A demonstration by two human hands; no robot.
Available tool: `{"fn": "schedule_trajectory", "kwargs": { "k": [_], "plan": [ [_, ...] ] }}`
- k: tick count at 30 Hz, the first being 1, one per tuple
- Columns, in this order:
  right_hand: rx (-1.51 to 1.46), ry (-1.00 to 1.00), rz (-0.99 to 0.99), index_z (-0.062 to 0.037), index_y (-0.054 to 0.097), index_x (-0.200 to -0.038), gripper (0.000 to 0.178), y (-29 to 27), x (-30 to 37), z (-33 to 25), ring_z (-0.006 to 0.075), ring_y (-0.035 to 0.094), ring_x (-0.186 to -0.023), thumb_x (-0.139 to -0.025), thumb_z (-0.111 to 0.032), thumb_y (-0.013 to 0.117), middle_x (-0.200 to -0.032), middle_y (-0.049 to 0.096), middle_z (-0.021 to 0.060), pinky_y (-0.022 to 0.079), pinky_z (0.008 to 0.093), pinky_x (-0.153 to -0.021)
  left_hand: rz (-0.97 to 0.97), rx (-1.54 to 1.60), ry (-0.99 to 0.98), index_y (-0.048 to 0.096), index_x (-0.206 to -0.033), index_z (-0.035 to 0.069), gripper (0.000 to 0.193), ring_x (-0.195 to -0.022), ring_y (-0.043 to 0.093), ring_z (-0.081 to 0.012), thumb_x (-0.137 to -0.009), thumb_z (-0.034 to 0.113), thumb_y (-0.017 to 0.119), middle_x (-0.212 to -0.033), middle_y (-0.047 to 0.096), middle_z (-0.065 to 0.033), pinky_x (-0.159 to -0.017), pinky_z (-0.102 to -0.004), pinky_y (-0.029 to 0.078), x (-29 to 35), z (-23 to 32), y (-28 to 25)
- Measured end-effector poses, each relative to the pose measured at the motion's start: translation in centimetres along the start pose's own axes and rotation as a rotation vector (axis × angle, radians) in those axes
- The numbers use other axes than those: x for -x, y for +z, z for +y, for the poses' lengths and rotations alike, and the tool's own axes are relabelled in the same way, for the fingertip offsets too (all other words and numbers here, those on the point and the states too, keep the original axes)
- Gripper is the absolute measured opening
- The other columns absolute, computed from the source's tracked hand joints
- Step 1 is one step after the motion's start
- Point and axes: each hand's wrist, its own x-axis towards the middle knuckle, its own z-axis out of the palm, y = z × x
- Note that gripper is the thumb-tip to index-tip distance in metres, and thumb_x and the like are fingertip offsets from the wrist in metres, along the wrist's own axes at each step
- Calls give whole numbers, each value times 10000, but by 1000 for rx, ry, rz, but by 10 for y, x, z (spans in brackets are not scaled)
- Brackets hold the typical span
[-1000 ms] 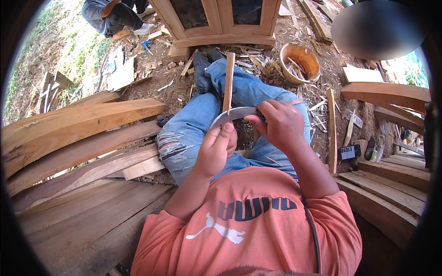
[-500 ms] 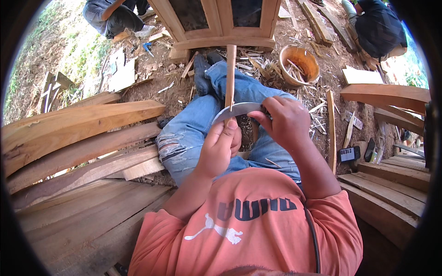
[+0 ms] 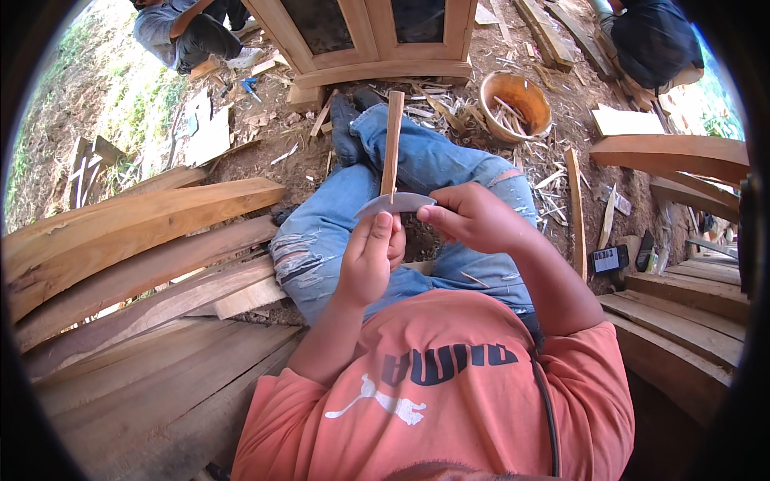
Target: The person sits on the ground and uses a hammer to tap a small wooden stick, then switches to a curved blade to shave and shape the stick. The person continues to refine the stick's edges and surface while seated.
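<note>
A narrow wooden stick [image 3: 392,148] points away from me above my jeans. My left hand [image 3: 373,252] is closed round its near end, with the thumb lying along the top. Across the stick, just beyond that thumb, lies the curved grey blade of a knife [image 3: 407,203]. My right hand [image 3: 480,218] grips the knife at its right end; its handle is hidden in the fist. Blade and stick meet close to the left fingertips, where a small pale sliver shows on the wood.
A panelled wooden frame [image 3: 382,73] stands ahead beyond my feet. An orange bucket [image 3: 486,103] holds wood pieces. Shavings litter the ground. Stacked timbers [image 3: 144,216] lie left and planks [image 3: 682,321] right, near a dark phone-like device [image 3: 609,259]. Two people [image 3: 192,36] sit farther off.
The knife and my right hand have come lower and nearer to me, and the wrist has turned. The stick leans slightly more to the left at its base.
</note>
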Motion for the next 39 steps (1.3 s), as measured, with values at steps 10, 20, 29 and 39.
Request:
{"fn": "schedule_trajectory", "kwargs": {
  "k": [10, 20, 29, 39],
  "plan": [
    [-501, 111, -114, -63, 630, -823, 484, 27, 11, 36, 77, 448, -586, -1158, -407, 567, -666, 513, -48, 364, 297, -533, -59, -160, -39, 494, -1090, 95, 292, -562, 316, -46, -1216, 343, 406, -715, 360, 55, -498, -247, 270, 17, -15, -10],
    [-398, 68, 216, -27, 658, -908, 386, 30, 19, 28, 63, 553, -681, -1107, -357, 678, -704, 580, -34, 426, 318, -579, 61, 43, -175, 510, -1125, 122, 198, -547, 322, -43, -1212, 280, 426, -722, 374, 54, -492, -225, 282, 30, -32, -5],
    [-220, -14, 170, -4, 736, -1049, 303, 61, 20, 29, 117, 590, -695, -1069, -306, 729, -766, 691, 73, 506, 358, -652, -23, 71, -171, 558, -1141, 71, 217, -553, 340, -36, -1194, 241, 434, -746, 410, 54, -493, -223, 306, 22, -15, -19],
    [204, -62, 184, -14, 720, -979, 401, 37, 23, 17, 420, 671, -738, -1048, -409, 705, -792, 692, 215, 512, 492, -671, 2, -195, -90, 580, -1134, 76, 263, -571, 329, -21, -1199, 300, 461, -736, 394, 82, -506, -219, 271, 24, -9, -9]
  ]
}}
